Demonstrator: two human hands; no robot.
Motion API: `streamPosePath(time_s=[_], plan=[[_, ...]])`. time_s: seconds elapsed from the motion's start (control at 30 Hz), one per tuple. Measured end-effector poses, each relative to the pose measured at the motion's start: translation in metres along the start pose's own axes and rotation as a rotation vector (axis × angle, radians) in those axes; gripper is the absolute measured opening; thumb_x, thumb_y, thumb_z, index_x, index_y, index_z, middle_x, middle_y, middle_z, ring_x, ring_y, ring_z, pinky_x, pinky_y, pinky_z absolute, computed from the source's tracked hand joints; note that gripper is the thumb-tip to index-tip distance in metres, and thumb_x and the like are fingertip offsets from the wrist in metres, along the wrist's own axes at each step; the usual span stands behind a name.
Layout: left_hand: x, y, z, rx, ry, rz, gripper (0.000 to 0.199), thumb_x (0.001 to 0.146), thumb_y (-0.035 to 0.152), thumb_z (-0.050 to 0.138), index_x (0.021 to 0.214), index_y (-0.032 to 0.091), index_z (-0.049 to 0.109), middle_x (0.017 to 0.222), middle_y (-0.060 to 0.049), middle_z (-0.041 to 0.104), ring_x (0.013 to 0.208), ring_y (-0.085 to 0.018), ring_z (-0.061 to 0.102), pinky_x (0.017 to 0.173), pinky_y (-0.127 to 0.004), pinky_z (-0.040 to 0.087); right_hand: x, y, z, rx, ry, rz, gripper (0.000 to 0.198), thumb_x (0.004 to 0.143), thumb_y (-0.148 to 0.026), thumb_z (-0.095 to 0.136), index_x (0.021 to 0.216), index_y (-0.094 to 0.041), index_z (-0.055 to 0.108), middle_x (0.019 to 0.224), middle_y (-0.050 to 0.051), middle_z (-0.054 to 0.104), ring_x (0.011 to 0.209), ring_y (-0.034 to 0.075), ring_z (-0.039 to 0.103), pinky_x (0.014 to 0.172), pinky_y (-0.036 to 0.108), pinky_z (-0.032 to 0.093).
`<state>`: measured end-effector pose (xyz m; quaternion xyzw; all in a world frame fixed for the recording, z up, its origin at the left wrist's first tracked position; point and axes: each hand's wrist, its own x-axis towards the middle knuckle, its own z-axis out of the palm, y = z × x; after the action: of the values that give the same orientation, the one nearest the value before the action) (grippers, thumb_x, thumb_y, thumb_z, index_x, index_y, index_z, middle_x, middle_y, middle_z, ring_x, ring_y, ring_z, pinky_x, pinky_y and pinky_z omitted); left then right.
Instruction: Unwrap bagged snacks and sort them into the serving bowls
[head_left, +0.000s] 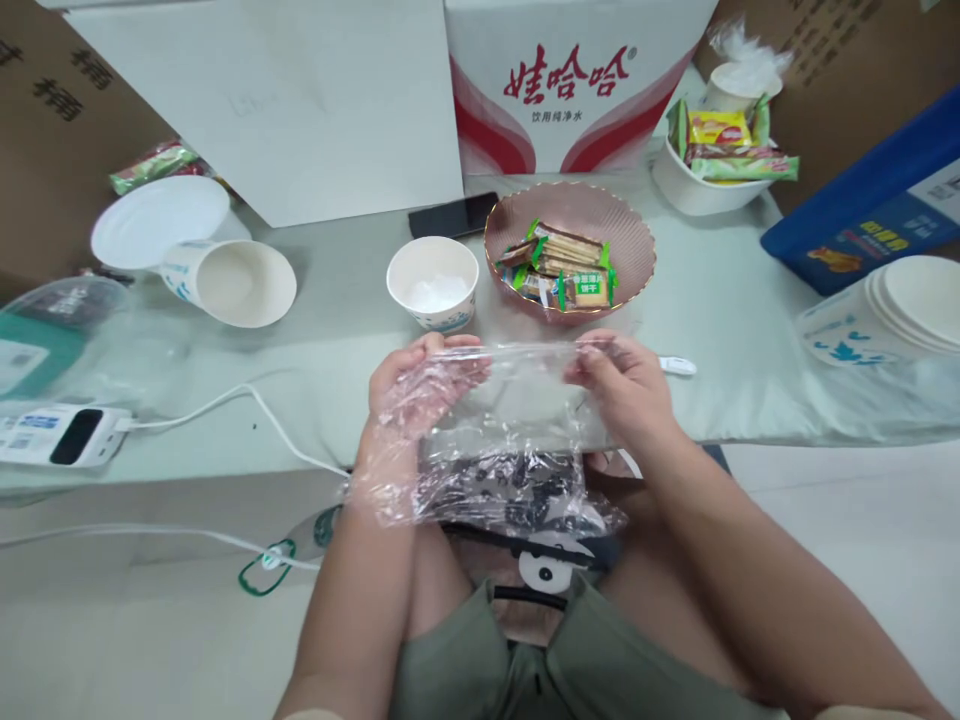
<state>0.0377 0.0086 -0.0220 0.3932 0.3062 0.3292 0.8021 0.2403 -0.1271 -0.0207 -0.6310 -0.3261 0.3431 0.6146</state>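
A clear plastic bag [502, 430] is stretched between my two hands at the table's front edge, its loose lower part hanging above my lap. My left hand [424, 385] grips the bag's left side, with the film lying over the fingers. At the upper right corner, my right hand [626, 385] pinches the edge between thumb and fingers. Just beyond my hands stands a paper bowl [433, 285] with something white and translucent inside. Behind the right hand sits a pink ribbed bowl [634, 225] with several wrapped biscuits [566, 265].
At left are a tipped paper bowl [247, 283], a white round lid [161, 222] and a white device [64, 435] with a cable. A phone [454, 215] lies before the boxes. To the right stand stacked paper bowls [885, 310], a blue box [870, 200] and a snack-filled white bowl [705, 193].
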Motion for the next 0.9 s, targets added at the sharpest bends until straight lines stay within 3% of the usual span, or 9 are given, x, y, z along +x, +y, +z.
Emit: streamPosePath(time_s=[0.13, 0.2, 0.3, 0.4, 0.5, 0.67, 0.73, 0.8, 0.9], plan=[[0.006, 0.007, -0.01, 0.123, 0.118, 0.096, 0.028, 0.07, 0.038, 0.084, 0.078, 0.019, 0.066, 0.098, -0.006, 0.074, 0.079, -0.016, 0.072, 0.069, -0.027, 0.059, -0.001, -0.004, -0.008, 0.012, 0.236, -0.003, 0.018, 0.083, -0.04, 0.071, 0.089, -0.024, 0.065, 0.05, -0.009, 0.047, 0.041, 0.008, 0.041, 0.04, 0.021, 0.033], [0.004, 0.008, -0.012, 0.126, 0.034, 0.077, 0.04, 0.066, 0.045, 0.086, 0.094, 0.022, 0.07, 0.107, -0.007, 0.074, 0.088, -0.021, 0.073, 0.066, -0.028, 0.06, -0.003, -0.006, -0.011, -0.05, 0.254, -0.017, 0.019, 0.084, -0.042, 0.071, 0.087, -0.024, 0.066, 0.047, -0.009, 0.044, 0.039, 0.008, 0.038, 0.039, 0.021, 0.028], [-0.003, 0.008, -0.008, 0.289, -0.132, 0.029, 0.068, 0.051, 0.027, 0.095, 0.114, 0.027, 0.069, 0.124, -0.008, 0.071, 0.098, -0.024, 0.073, 0.065, -0.026, 0.059, -0.008, -0.008, -0.013, -0.104, 0.232, -0.026, 0.023, 0.085, -0.045, 0.071, 0.085, -0.023, 0.067, 0.046, -0.009, 0.044, 0.04, 0.009, 0.037, 0.04, 0.022, 0.027], [-0.006, 0.005, -0.003, 0.506, -0.156, 0.023, 0.049, 0.057, 0.019, 0.091, 0.102, 0.022, 0.073, 0.107, -0.007, 0.075, 0.076, -0.015, 0.07, 0.061, -0.022, 0.054, -0.009, -0.009, -0.014, -0.119, 0.221, -0.033, 0.023, 0.085, -0.044, 0.07, 0.084, -0.022, 0.067, 0.049, -0.008, 0.045, 0.043, 0.009, 0.037, 0.042, 0.022, 0.027], [-0.004, 0.002, -0.002, 0.56, -0.045, 0.088, 0.018, 0.069, 0.026, 0.085, 0.082, 0.017, 0.075, 0.072, -0.004, 0.073, 0.054, -0.011, 0.059, 0.052, -0.022, 0.047, -0.007, -0.011, -0.016, -0.181, 0.22, -0.049, 0.02, 0.084, -0.041, 0.07, 0.08, -0.021, 0.067, 0.055, -0.006, 0.048, 0.049, 0.009, 0.039, 0.046, 0.024, 0.03], [0.008, 0.002, -0.009, 0.373, 0.267, 0.38, 0.019, 0.071, 0.031, 0.087, 0.077, 0.019, 0.073, 0.062, 0.0, 0.069, 0.046, -0.007, 0.048, 0.044, -0.021, 0.036, -0.001, -0.011, -0.021, -0.262, 0.201, -0.067, 0.02, 0.083, -0.039, 0.069, 0.075, -0.021, 0.064, 0.053, -0.006, 0.045, 0.05, 0.01, 0.04, 0.05, 0.025, 0.032], [0.01, 0.003, -0.009, 0.222, 0.337, 0.428, 0.024, 0.073, 0.036, 0.087, 0.078, 0.02, 0.071, 0.062, 0.002, 0.067, 0.048, -0.007, 0.051, 0.047, -0.02, 0.04, 0.001, -0.008, -0.023, -0.248, 0.201, -0.071, 0.021, 0.085, -0.04, 0.068, 0.076, -0.021, 0.064, 0.054, -0.006, 0.046, 0.05, 0.01, 0.039, 0.049, 0.024, 0.031], [0.01, 0.004, -0.006, 0.1, 0.313, 0.374, 0.028, 0.075, 0.042, 0.086, 0.084, 0.021, 0.07, 0.072, 0.0, 0.07, 0.062, -0.011, 0.063, 0.057, -0.022, 0.049, 0.001, -0.005, -0.025, -0.22, 0.211, -0.07, 0.021, 0.086, -0.041, 0.067, 0.079, -0.022, 0.064, 0.056, -0.006, 0.046, 0.049, 0.009, 0.038, 0.047, 0.024, 0.029], [0.004, 0.005, -0.001, 0.105, 0.109, 0.126, 0.041, 0.066, 0.039, 0.092, 0.097, 0.021, 0.071, 0.088, -0.005, 0.075, 0.08, -0.02, 0.073, 0.068, -0.029, 0.057, -0.001, -0.002, -0.027, -0.17, 0.222, -0.056, 0.022, 0.088, -0.044, 0.066, 0.084, -0.023, 0.064, 0.057, -0.007, 0.046, 0.047, 0.009, 0.036, 0.044, 0.023, 0.026]])
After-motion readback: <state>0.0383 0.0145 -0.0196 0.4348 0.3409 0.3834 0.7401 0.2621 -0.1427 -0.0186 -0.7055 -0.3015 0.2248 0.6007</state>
